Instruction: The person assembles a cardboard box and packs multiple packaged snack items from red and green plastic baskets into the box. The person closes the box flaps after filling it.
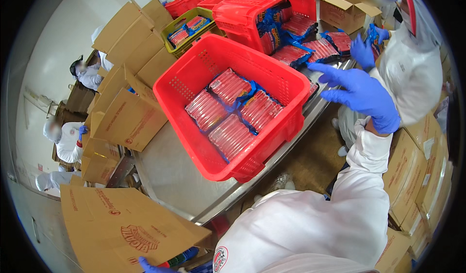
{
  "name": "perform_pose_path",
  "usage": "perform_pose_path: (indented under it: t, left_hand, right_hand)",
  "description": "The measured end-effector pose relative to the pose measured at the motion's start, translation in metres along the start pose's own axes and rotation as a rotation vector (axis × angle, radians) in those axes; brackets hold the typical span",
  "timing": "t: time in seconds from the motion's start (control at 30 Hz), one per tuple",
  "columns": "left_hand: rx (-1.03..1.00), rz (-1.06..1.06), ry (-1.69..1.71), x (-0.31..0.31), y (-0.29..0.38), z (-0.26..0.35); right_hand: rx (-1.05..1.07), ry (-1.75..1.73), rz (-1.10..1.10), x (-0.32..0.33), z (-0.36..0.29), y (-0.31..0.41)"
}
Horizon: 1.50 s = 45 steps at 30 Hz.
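Observation:
My right hand (360,94), in a blue glove, is raised beyond the right side of a red plastic crate (182,142). Its fingers are spread and nothing is in them. The crate stands on a stainless-steel table, with several flat packs of red sausages (233,138) lying on its bottom. At the lower edge of the view, my left hand (154,267), also gloved, touches the edge of a tilted cardboard carton (98,229) with red print. Most of that hand is cut off, so its grip cannot be made out.
A second red crate (236,16) lies on its side, with sausage packs (322,49) spilling onto the steel table (164,167). Behind stands an olive-green crate (173,52). Cartons (127,116) line the far side; sealed boxes (404,171) are stacked right. A co-worker (411,65) handles a pack.

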State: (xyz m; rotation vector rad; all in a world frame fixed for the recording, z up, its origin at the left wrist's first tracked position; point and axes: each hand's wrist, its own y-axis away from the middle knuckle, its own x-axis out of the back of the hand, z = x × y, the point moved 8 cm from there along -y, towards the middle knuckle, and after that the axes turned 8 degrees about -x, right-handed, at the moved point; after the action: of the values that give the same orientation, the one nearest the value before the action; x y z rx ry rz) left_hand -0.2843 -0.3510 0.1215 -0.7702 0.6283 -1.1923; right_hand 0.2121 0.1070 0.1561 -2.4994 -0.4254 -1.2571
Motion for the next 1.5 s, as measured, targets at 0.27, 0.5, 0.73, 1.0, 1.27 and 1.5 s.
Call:
perform_pose_path:
  t: [0.27, 0.5, 0.73, 1.0, 1.27, 1.5]
  left_hand:
    - [0.259, -0.055, 0.366, -0.060, 0.050, 0.009]
    - [-0.209, -0.078, 0.462, -0.075, -0.010, 0.068]
    - [-0.920, -0.139, 0.470, -0.101, -0.114, 0.064]
    - [-0.569, -0.294, 0.872, -0.164, -0.130, 0.036]
    - [-0.396, -0.317, 0.713, -0.192, -0.147, 0.000]
    - [-0.300, -0.330, 0.711, -0.214, -0.134, 0.013]
  right_hand:
    - [-0.484, 0.686, 0.650, 0.099, 0.157, 0.027]
    - [-0.838, 0.893, 0.561, 0.133, 0.303, -0.014]
    - [-0.038, 0.123, 0.066, 0.060, 0.116, -0.065]
    - [0.575, -0.257, -0.170, 0.054, -0.099, 0.045]
    - [0.120, -0.724, 0.140, 0.026, 0.029, 0.015]
    - [-0.337, -0.574, -0.101, -0.011, 0.043, 0.034]
